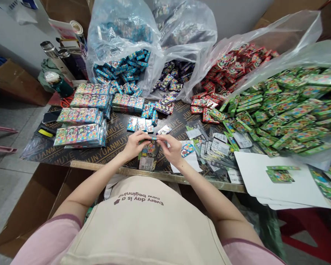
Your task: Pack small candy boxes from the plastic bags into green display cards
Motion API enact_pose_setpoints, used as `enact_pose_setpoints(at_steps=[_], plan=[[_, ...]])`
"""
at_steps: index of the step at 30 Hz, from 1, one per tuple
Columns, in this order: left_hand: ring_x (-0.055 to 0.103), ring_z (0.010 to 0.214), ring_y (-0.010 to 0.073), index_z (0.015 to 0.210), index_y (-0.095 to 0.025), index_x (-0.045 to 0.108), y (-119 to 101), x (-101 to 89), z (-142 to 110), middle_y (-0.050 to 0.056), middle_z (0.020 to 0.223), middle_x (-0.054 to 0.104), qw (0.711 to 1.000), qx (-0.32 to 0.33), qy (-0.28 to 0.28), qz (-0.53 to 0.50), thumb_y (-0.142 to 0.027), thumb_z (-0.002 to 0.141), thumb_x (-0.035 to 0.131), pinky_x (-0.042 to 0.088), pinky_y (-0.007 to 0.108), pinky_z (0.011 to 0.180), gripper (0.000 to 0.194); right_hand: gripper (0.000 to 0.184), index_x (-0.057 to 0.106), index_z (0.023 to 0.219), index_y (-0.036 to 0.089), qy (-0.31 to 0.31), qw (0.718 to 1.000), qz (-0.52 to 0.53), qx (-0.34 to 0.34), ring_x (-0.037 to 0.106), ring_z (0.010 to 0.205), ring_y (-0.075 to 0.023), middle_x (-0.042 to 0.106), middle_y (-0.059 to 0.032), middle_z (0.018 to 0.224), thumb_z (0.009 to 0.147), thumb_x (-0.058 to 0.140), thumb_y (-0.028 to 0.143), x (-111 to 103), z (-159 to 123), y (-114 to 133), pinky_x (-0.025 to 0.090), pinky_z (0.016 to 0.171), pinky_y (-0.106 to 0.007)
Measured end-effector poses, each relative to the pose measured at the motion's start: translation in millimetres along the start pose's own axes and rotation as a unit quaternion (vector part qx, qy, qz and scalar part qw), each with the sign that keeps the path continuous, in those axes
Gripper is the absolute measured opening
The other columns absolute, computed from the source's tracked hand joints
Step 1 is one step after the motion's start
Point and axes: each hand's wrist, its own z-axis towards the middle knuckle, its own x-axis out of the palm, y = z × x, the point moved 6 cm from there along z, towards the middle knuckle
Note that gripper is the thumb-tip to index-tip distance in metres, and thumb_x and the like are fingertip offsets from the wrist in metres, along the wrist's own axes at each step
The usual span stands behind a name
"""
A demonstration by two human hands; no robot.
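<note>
My left hand and my right hand meet over the front of the table, fingers closed in a pinch. Between their fingertips is the edge of a small blue box, mostly covered by the fingers. Directly beneath lies a dark printed plastic pouch; whether the fingers also grip its top edge I cannot tell. Just beyond the hands sit several loose blue boxes and a pale-faced box. To the right of my right hand, a blue printed piece rests on white paper.
Stacked multicoloured packs stand on the left. Clear bags spill blue boxes, purple boxes, red boxes and green boxes along the back and right. Flat pouches and white card lie right. Red-handled scissors and bottles stand back left.
</note>
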Motion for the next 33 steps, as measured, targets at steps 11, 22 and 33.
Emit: enact_pose_setpoints(at_steps=[11,22,33], plan=[[0.067,0.078,0.0181,0.076,-0.017,0.066,11,-0.9,2,0.005,0.081,0.072,0.996,-0.069,-0.024,-0.051,-0.019,0.074,0.071,0.052,0.032,0.072,0.005,0.028,0.057,0.068,0.017,0.253,0.958,0.087,0.1,0.057,0.079,-0.0158,0.063,-0.0027,0.078,0.072,0.068,0.043,10,54,13,0.043,0.071,-0.028],[0.063,0.068,0.0148,0.072,-0.016,0.062,5,-3.1,3,0.003,0.075,0.069,0.997,-0.061,-0.037,-0.001,-0.024,0.067,0.072,0.048,0.026,0.061,0.014,0.027,0.055,0.061,0.016,0.358,0.926,0.028,0.118,0.044,0.052,-0.0089,0.052,0.0045,0.053,0.065,0.068,0.04,35,59,9,0.032,0.052,-0.023],[0.061,0.069,0.0141,0.07,-0.017,0.061,15,2.1,-1,0.001,0.072,0.066,0.988,-0.131,-0.077,-0.036,-0.02,0.068,0.073,0.046,0.026,0.067,0.013,0.035,0.053,0.08,0.02,0.257,0.938,0.121,0.198,0.051,0.05,-0.0102,0.058,0.0075,0.053,0.053,0.075,0.022,35,57,-1,0.034,0.049,-0.021]])
